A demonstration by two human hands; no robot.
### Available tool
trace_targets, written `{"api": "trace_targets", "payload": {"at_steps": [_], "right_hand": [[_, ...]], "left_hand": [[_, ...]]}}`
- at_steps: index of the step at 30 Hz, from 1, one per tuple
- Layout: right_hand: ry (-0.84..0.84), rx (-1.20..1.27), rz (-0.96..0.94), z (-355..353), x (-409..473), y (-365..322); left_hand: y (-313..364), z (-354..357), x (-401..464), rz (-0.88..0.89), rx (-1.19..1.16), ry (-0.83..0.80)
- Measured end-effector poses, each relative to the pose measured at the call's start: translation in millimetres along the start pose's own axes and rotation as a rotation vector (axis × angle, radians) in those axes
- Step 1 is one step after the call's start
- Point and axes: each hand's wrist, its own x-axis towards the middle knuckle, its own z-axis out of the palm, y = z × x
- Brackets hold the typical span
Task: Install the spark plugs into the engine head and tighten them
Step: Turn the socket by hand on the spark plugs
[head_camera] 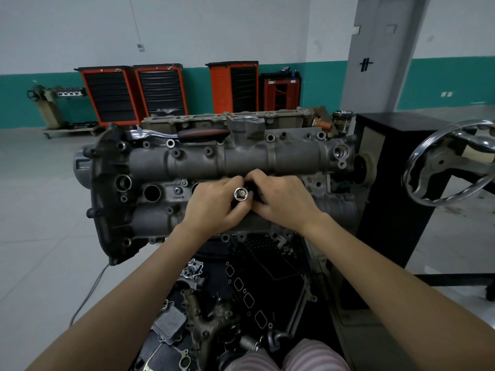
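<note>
Both hands met over the middle of the engine head (214, 162), a rough grey cast-metal block studded with round bolt bosses and mounted on a stand. The left hand (214, 203) curled its fingers around a shiny chrome socket (242, 194), a short cylinder whose square drive hole faced up; the socket stood in the row of plug wells near the head's front edge. The right hand (284, 200) had its fingers bent around the dark part just beside the socket, though exactly what it gripped I could not tell. Left of the hands one round plug well (152, 193) gaped open and dark, with a second partly hidden by the left hand. Small raised lettering beside it was too blurred to read. One ratchet (182, 135), with a polished steel shank and a black-and-red handle, lay along the head's far edge. Four orange tool cabinets (134, 92) with black drawer fronts stood against the back wall.
</note>
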Motion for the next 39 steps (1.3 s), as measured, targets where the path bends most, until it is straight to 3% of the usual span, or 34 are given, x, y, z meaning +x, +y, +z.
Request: {"api": "trace_targets", "payload": {"at_steps": [30, 39], "right_hand": [[-0.060, 0.007, -0.006, -2.2, -1.3, 1.0], [0.014, -0.004, 0.026, -4.8, 1.1, -3.0]], "left_hand": [[4.4, -3.2, 1.0, 0.014, -0.035, -0.009], [3.0, -3.9, 1.3, -0.026, -0.062, -0.015]]}}
